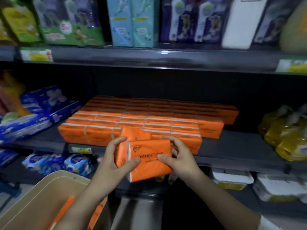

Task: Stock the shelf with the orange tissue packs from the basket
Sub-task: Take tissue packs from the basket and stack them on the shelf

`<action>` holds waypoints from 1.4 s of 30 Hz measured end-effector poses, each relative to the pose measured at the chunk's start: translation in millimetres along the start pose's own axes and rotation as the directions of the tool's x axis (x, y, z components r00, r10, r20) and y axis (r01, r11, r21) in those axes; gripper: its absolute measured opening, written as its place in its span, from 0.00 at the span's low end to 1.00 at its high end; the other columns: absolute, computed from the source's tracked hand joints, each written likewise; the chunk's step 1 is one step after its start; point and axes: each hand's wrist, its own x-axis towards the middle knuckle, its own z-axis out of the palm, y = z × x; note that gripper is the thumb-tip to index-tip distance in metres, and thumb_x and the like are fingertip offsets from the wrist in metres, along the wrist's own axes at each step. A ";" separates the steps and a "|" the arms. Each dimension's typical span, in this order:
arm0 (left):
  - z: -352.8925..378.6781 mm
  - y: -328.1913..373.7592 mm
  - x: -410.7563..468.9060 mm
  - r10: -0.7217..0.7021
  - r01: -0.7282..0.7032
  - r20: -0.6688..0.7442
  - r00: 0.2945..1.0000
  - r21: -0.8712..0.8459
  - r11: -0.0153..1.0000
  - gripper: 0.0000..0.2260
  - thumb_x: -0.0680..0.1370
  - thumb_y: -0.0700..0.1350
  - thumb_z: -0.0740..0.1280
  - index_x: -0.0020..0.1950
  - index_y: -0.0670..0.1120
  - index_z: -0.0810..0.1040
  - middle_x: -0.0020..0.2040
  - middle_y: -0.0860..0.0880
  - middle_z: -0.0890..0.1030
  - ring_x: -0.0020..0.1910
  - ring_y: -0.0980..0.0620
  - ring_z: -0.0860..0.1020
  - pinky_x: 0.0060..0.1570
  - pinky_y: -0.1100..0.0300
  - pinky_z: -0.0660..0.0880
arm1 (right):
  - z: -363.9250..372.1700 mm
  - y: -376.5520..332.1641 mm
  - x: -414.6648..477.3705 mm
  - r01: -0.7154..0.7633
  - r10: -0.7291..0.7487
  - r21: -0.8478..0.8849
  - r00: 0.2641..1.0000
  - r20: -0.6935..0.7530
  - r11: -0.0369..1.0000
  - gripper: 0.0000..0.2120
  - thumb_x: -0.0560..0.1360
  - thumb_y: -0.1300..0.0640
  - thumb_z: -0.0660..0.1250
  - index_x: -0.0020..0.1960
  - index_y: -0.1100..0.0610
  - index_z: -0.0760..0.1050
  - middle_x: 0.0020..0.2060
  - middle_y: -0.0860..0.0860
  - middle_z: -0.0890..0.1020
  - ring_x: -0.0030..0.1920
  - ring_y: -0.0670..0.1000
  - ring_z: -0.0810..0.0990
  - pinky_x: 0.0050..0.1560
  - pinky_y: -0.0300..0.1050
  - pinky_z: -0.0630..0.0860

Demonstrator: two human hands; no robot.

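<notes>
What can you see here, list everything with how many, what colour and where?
Shelved tissue packs: many, orange, middle shelf, in rows.
Held tissue packs: two, orange, before the shelf edge.
Basket: one, beige, lower left.
Packs in basket: at least two, orange.
Blue packs: several, blue, middle shelf, left.
Yellow bags: several, yellow, middle shelf, right.
Teal packs: two, teal, top shelf, centre.
Purple packs: several, purple, top shelf, right.
Left hand: one, gripping the held packs.
Right hand: one, gripping them too.
</notes>
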 end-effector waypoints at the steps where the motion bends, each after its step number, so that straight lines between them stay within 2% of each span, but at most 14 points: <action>1: 10.4 3.8 5.3 0.001 -0.001 -0.003 1.000 0.001 1.000 0.29 0.59 0.59 0.74 0.57 0.67 0.67 0.64 0.59 0.70 0.56 0.66 0.74 0.55 0.62 0.74 | -11.6 0.1 -0.8 0.001 -0.001 0.008 1.000 -0.024 1.000 0.24 0.69 0.64 0.73 0.56 0.43 0.71 0.51 0.53 0.79 0.49 0.53 0.81 0.40 0.45 0.80; 3: 32.1 12.9 17.5 0.017 -0.017 -0.006 1.000 0.000 1.000 0.29 0.57 0.62 0.71 0.56 0.67 0.66 0.58 0.59 0.71 0.49 0.69 0.76 0.43 0.72 0.74 | -37.9 0.2 -1.6 0.014 -0.012 0.021 0.997 -0.079 1.000 0.23 0.69 0.65 0.72 0.56 0.45 0.71 0.48 0.51 0.81 0.48 0.52 0.81 0.43 0.46 0.80; 6: 65.0 17.7 37.6 0.055 -0.055 -0.003 0.998 0.019 0.998 0.24 0.68 0.54 0.74 0.57 0.61 0.64 0.54 0.62 0.69 0.45 0.77 0.72 0.41 0.81 0.67 | -81.3 3.8 -4.0 0.026 -0.014 0.064 0.982 -0.188 0.998 0.21 0.69 0.68 0.71 0.55 0.48 0.71 0.46 0.53 0.82 0.45 0.51 0.82 0.45 0.47 0.81; 9: 89.4 15.9 56.7 0.015 -0.016 0.038 0.999 0.026 1.000 0.26 0.71 0.42 0.73 0.60 0.60 0.64 0.53 0.59 0.73 0.44 0.72 0.75 0.43 0.77 0.70 | -127.0 12.8 -4.2 0.039 0.013 0.148 0.943 -0.334 0.988 0.21 0.70 0.70 0.69 0.56 0.51 0.71 0.49 0.53 0.80 0.42 0.44 0.82 0.37 0.39 0.79; 12: 109.0 11.4 72.4 -0.015 0.009 0.100 0.995 0.062 0.998 0.29 0.70 0.41 0.73 0.61 0.63 0.62 0.54 0.59 0.73 0.48 0.65 0.76 0.49 0.66 0.72 | -167.4 29.0 -2.1 0.028 0.047 0.152 0.881 -0.470 0.988 0.20 0.71 0.69 0.68 0.58 0.52 0.69 0.51 0.53 0.78 0.42 0.43 0.82 0.33 0.35 0.77; 14: 118.2 9.6 80.2 -0.032 0.019 0.132 0.991 0.099 0.995 0.28 0.71 0.42 0.73 0.62 0.62 0.62 0.52 0.63 0.71 0.49 0.66 0.75 0.49 0.64 0.70 | -189.2 39.0 0.0 0.025 0.075 0.168 0.823 -0.564 0.986 0.19 0.72 0.68 0.67 0.59 0.53 0.67 0.49 0.50 0.77 0.42 0.45 0.80 0.32 0.35 0.77; 17: 123.9 4.7 93.1 -0.064 0.041 0.154 0.986 0.154 0.987 0.28 0.72 0.42 0.72 0.64 0.60 0.62 0.51 0.64 0.71 0.47 0.59 0.77 0.45 0.64 0.73 | -214.5 52.0 6.0 0.031 0.070 0.143 0.758 -0.649 0.989 0.19 0.73 0.67 0.66 0.59 0.54 0.66 0.46 0.47 0.76 0.40 0.43 0.78 0.30 0.33 0.76; 20: 123.2 4.8 101.8 -0.045 0.005 0.162 0.986 0.236 0.972 0.27 0.72 0.39 0.72 0.64 0.58 0.63 0.45 0.61 0.72 0.37 0.65 0.76 0.36 0.71 0.72 | -229.0 66.1 21.2 -0.016 0.027 0.023 0.749 -0.662 1.000 0.20 0.72 0.67 0.68 0.59 0.55 0.65 0.46 0.49 0.75 0.37 0.40 0.78 0.32 0.36 0.77; 23: 120.7 5.8 107.9 -0.036 -0.021 0.195 0.980 0.284 0.959 0.28 0.71 0.37 0.72 0.61 0.59 0.64 0.44 0.60 0.73 0.36 0.69 0.75 0.35 0.75 0.71 | -231.0 78.4 43.6 -0.091 -0.015 -0.143 0.793 -0.609 0.985 0.22 0.70 0.66 0.71 0.58 0.52 0.66 0.48 0.49 0.75 0.43 0.45 0.77 0.44 0.47 0.77; 27: 119.1 5.5 111.5 -0.052 -0.019 0.212 0.976 0.319 0.948 0.28 0.71 0.37 0.73 0.61 0.60 0.64 0.45 0.60 0.74 0.40 0.66 0.76 0.36 0.75 0.72 | -219.8 85.3 77.5 -0.102 -0.100 -0.348 0.850 -0.517 0.932 0.22 0.68 0.64 0.73 0.56 0.50 0.67 0.54 0.50 0.72 0.51 0.48 0.73 0.46 0.40 0.71; 30: 119.3 5.6 112.0 -0.057 -0.018 0.214 0.975 0.333 0.943 0.28 0.71 0.38 0.73 0.61 0.60 0.64 0.42 0.57 0.76 0.40 0.63 0.76 0.35 0.75 0.71 | -215.1 88.6 95.5 -0.109 -0.170 -0.478 0.846 -0.505 0.872 0.23 0.67 0.63 0.74 0.58 0.54 0.69 0.53 0.49 0.70 0.53 0.48 0.72 0.52 0.43 0.70; 35: 120.0 4.2 113.7 -0.079 0.000 0.225 0.971 0.333 0.943 0.29 0.71 0.40 0.73 0.61 0.62 0.63 0.43 0.56 0.79 0.39 0.63 0.78 0.35 0.73 0.73 | -210.4 94.3 102.0 -0.164 -0.176 -0.557 0.845 -0.505 0.814 0.22 0.69 0.63 0.72 0.61 0.57 0.69 0.57 0.54 0.70 0.54 0.49 0.71 0.51 0.40 0.66; 39: 120.5 7.3 113.8 -0.073 -0.011 0.251 0.965 0.319 0.948 0.28 0.72 0.40 0.72 0.61 0.62 0.62 0.43 0.55 0.78 0.39 0.60 0.78 0.36 0.70 0.75 | -204.9 96.0 98.9 -0.179 -0.202 -0.590 0.829 -0.522 0.787 0.24 0.70 0.62 0.71 0.64 0.58 0.69 0.62 0.55 0.67 0.60 0.52 0.71 0.57 0.41 0.67; 42: 118.7 11.3 113.3 -0.091 0.026 0.256 0.962 0.248 0.968 0.28 0.72 0.41 0.73 0.60 0.65 0.62 0.46 0.54 0.78 0.39 0.58 0.79 0.39 0.64 0.77 | -206.1 91.2 97.0 -0.216 -0.164 -0.589 0.836 -0.523 0.778 0.26 0.69 0.59 0.74 0.64 0.57 0.69 0.62 0.54 0.64 0.63 0.54 0.69 0.61 0.47 0.69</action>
